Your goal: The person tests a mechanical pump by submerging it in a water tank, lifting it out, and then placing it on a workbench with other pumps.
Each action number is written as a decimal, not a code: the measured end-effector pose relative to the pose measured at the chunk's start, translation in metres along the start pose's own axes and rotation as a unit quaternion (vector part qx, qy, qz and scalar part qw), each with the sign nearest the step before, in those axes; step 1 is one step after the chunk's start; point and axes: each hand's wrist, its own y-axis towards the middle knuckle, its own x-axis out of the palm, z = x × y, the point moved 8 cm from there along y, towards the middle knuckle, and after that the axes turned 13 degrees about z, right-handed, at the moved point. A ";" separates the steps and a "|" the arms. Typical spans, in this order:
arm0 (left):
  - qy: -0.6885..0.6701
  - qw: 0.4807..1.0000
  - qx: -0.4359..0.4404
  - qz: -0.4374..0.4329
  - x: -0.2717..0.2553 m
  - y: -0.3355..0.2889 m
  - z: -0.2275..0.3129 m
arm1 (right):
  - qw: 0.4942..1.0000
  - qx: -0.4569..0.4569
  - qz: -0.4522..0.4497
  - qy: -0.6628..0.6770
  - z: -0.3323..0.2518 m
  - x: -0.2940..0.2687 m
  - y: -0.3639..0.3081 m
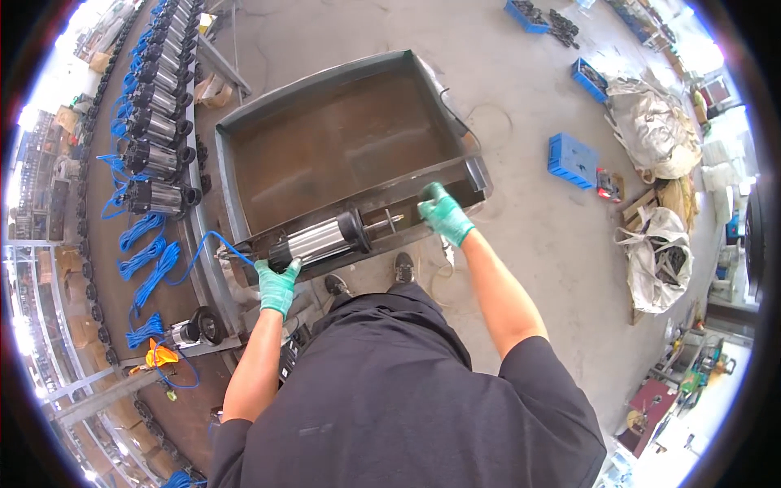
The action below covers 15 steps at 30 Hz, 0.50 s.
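Note:
A cylindrical electric pump (317, 241) with a polished steel body and black end caps lies in the narrow front trough (390, 244) of a metal tank. Its thin shaft and fitting (389, 220) point right. My left hand (277, 288), in a green glove, grips the pump's black left end, where a blue cable (213, 236) runs off to the left. My right hand (445, 215), gloved alike, is over the trough just right of the fitting. Its fingers are slightly bent and apart, with nothing visible in them.
The wide tank (342, 130) stands behind the trough. On the left bench (110, 268) are a row of similar pumps (154, 159), blue cable coils (154, 272) and an orange item (161, 355). Blue crates (573, 160) and white sacks (655, 260) stand on the floor at right.

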 end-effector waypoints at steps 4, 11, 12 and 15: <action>-0.014 1.000 0.005 0.012 -0.002 0.002 -0.003 | 0.944 -0.114 0.174 -0.258 -0.005 -0.095 0.040; -0.049 0.999 -0.022 0.010 -0.006 -0.006 0.001 | 0.790 -0.075 0.149 -0.590 -0.018 -0.110 0.100; -0.028 1.000 -0.004 0.009 -0.005 -0.004 -0.011 | 0.791 -0.074 0.157 -0.586 -0.029 -0.102 0.102; 0.058 0.998 -0.004 -0.008 0.006 0.001 -0.022 | 0.786 -0.081 0.142 -0.596 -0.018 -0.113 0.108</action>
